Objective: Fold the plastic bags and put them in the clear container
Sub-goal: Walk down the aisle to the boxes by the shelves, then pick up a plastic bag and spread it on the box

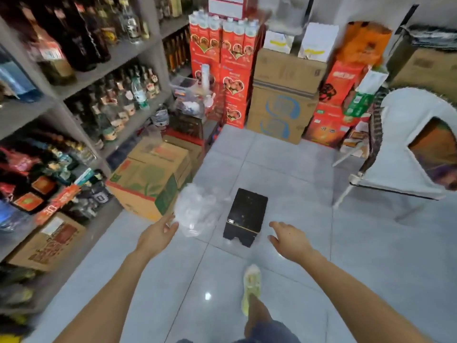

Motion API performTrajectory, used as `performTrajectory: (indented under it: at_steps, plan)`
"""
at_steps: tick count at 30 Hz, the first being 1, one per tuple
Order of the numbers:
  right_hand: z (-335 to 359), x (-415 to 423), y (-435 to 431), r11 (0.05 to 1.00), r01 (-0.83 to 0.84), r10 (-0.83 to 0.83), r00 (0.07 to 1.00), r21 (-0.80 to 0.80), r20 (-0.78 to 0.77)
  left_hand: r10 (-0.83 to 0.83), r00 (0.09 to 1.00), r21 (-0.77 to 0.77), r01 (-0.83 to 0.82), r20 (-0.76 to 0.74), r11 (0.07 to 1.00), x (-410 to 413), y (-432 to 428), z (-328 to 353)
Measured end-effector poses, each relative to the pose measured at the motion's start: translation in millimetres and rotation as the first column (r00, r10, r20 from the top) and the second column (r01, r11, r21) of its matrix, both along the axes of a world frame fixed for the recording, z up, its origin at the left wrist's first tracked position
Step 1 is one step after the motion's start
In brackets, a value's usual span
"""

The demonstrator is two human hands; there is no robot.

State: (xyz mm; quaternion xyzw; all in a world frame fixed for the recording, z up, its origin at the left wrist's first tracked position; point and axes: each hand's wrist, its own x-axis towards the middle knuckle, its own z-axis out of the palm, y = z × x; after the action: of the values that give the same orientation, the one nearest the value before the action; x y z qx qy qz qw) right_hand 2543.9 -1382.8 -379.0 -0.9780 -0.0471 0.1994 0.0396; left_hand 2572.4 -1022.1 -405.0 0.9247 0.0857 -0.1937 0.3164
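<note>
A crumpled heap of clear plastic bags (197, 211) lies on the grey tiled floor, just left of a small black stool (244, 216). My left hand (158, 235) reaches toward the heap with its fingers spread, the fingertips at the heap's lower left edge; whether they touch it is unclear. To the right of the stool, my right hand (288, 240) hovers palm down, fingers relaxed and holding nothing. A clear plastic tub (184, 86) with items inside sits far back on stacked goods by the shelves.
Shelves of bottles (99, 78) line the left wall, with cardboard boxes (150, 174) on the floor below. Red and brown cartons (284, 95) are stacked at the back. A white chair (405, 149) stands at the right. My foot in a pale shoe (251, 288) is on the tiles.
</note>
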Motion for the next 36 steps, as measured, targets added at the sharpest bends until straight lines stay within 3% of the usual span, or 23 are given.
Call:
performTrajectory:
  at_steps: [5,12,16,20,26,33,36]
  plan:
    - [-8.7,153.1,4.7,0.978,-0.204,0.206,0.977,0.039,-0.054,0.246,0.969,-0.037,-0.246,-0.008,0.969,68.3,-10.4,0.9]
    - [-22.4,317.0,76.9,0.867,-0.495,0.498,0.859,0.053,-0.116,0.562,0.826,-0.066,-0.564,-0.054,0.823,118.7,10.2,-16.4]
    - [-44.0,378.1,124.1,0.835,-0.55,0.542,0.828,-0.02,-0.146,0.644,0.756,-0.077,-0.654,-0.119,0.753,162.2,28.1,-46.5]
    - [-70.4,428.4,158.4,0.837,-0.547,0.531,0.825,-0.035,-0.192,0.628,0.754,-0.068,-0.649,-0.192,0.758,208.3,44.2,-68.4]
    - [-118.0,496.1,192.7,0.792,-0.61,0.585,0.765,-0.013,-0.271,0.743,0.638,-0.052,-0.765,-0.202,0.642,253.5,56.6,-99.3]
    - [-217.3,571.7,223.0,0.733,-0.68,0.645,0.703,-0.017,-0.3,0.832,0.554,0.077,-0.828,-0.03,0.555,310.3,52.3,-191.4]
    - [-292.1,600.1,234.3,0.667,-0.745,0.716,0.635,0.014,-0.291,0.821,0.554,0.122,-0.833,0.143,0.54,343.4,48.4,-252.6]
